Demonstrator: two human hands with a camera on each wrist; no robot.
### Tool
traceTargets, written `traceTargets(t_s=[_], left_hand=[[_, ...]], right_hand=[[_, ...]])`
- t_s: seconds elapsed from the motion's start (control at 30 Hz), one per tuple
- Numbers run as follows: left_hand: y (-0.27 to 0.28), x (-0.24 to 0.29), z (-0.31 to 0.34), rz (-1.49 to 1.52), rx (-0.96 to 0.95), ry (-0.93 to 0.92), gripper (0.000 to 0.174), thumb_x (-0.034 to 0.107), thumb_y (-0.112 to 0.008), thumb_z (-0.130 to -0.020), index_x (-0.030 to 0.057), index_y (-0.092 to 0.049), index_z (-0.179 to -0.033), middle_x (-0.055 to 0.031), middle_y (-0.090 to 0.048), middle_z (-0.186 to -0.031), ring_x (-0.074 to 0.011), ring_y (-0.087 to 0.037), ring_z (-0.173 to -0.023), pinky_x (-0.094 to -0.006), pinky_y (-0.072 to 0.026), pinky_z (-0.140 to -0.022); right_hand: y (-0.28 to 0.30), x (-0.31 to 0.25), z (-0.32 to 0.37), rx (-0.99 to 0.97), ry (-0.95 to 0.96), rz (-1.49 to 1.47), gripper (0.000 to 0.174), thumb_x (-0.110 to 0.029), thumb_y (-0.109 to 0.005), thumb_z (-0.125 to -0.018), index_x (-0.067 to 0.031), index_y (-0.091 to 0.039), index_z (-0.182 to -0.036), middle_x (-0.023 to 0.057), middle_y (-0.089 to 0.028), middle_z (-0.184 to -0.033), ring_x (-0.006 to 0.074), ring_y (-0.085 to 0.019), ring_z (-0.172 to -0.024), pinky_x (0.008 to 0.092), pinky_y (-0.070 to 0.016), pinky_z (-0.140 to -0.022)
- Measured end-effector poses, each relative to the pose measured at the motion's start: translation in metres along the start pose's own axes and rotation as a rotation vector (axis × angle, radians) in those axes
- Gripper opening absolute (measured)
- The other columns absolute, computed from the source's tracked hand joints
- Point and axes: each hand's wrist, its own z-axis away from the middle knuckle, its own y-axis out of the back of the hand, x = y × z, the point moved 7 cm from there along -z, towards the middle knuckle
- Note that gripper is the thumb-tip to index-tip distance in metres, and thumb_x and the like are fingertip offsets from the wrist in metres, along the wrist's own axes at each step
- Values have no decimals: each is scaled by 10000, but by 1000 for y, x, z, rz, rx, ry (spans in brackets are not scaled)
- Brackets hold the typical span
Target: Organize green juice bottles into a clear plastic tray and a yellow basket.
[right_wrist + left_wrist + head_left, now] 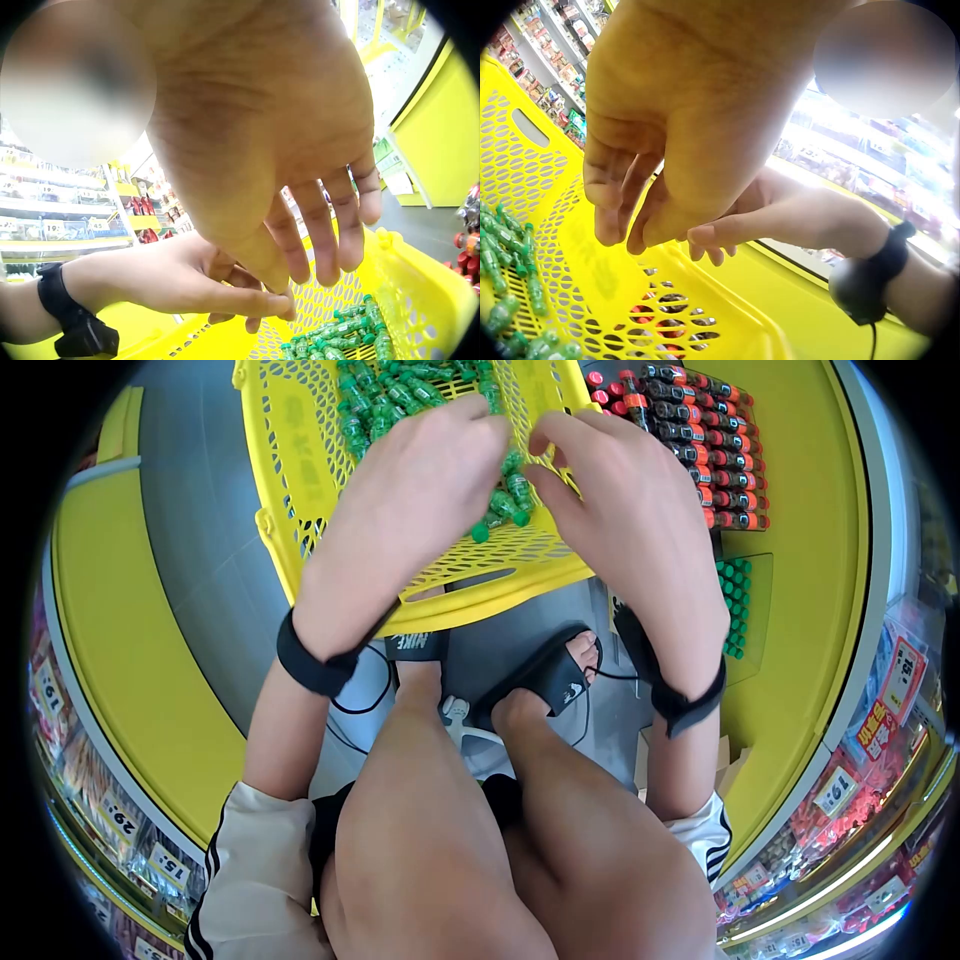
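Both bare hands hover over the near end of a yellow perforated basket (480,596), close together. My left hand (425,475) has loosely bent fingers; in the left wrist view its thumb lies near the fingertips, and nothing shows between them. Facing it, my right hand (635,495) has relaxed fingers that hang down side by side in the right wrist view, holding nothing visible. Small green bottles (400,398) with green caps lie and stand inside the basket, below the hands. In the right wrist view the two thumbs overlap near their tips.
Dark bottles with red labels (715,450) lie stacked on the yellow ledge (800,560) at right. Nearer stand green-capped bottles (735,605) in a clear holder. Shelves with price tags (905,675) line both sides. The person's legs and sandals (545,685) are below the basket.
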Motion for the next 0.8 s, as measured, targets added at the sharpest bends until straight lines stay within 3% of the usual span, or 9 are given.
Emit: traceTargets(t_s=[0.17,0.3,0.37,0.4,0.47,0.6,0.7,0.77,0.8], left_hand=[[-28,-53,3,-97,-128,29,124,62,-726,-953,-40,-742,-1022,-220,-720,-992,-451,-713,-974,-538,-584,-856],[-41,-62,-6,-120,-264,125,161,71,-735,-944,-14,-773,-1074,-221,-765,-1010,-438,-739,-1001,-514,-601,-878],[-55,-67,-10,2,-438,238,203,101,-742,-953,51,-814,-1135,-195,-807,-1069,-408,-772,-1039,-477,-618,-904],[-62,-71,-16,1,-434,241,203,101,-742,-953,51,-814,-1135,-195,-807,-1069,-408,-772,-1039,-477,-618,-904],[-102,-86,-11,-80,-754,302,294,167,-740,-981,135,-812,-1264,-169,-811,-1208,-380,-774,-1120,-475,-617,-971],[-119,-82,-5,39,-785,236,388,211,-721,-1002,180,-759,-1387,-158,-786,-1309,-378,-760,-1171,-508,-604,-1019],[-133,-81,-4,4,-888,303,464,250,-691,-1023,200,-686,-1485,-158,-746,-1397,-387,-731,-1232,-531,-585,-1067],[-139,-82,1,-24,-925,384,553,102,-635,-954,311,-734,-1456,-77,-758,-1414,-315,-751,-1238,-451,-612,-1044],[-144,-84,5,-28,-926,389,553,102,-635,-954,311,-734,-1456,-77,-758,-1414,-315,-751,-1238,-451,-612,-1044]], right_hand=[[-61,10,-45,-84,122,58,185,-196,-758,-949,-36,-759,-1044,161,-776,-881,382,-773,-873,501,-608,-780],[-97,4,-74,-183,222,119,192,-196,-757,-943,-24,-763,-1030,150,-783,-866,370,-780,-857,503,-614,-772],[-125,13,-81,-694,-15,75,234,-207,-752,-928,-9,-787,-1048,144,-811,-920,343,-791,-847,487,-625,-760],[-132,18,-86,-693,-11,77,234,-207,-752,-928,-9,-787,-1048,144,-811,-920,343,-791,-847,487,-625,-760],[-161,39,-77,-880,-41,205,240,-217,-741,-922,-65,-826,-1087,132,-831,-1029,334,-792,-833,467,-631,-758],[-172,44,-65,-862,-91,174,251,-230,-741,-920,-122,-848,-1119,130,-831,-1067,343,-791,-886,450,-632,-793],[-175,35,-60,-773,60,237,251,-237,-729,-940,-121,-850,-1127,149,-830,-1095,354,-791,-995,439,-636,-857],[-174,32,-57,-735,43,188,203,-154,-728,-949,-43,-860,-1055,174,-828,-1097,370,-797,-1048,474,-644,-888],[-177,29,-56,-732,48,184,203,-154,-728,-949,-43,-860,-1055,174,-828,-1097,370,-797,-1048,474,-644,-888]])
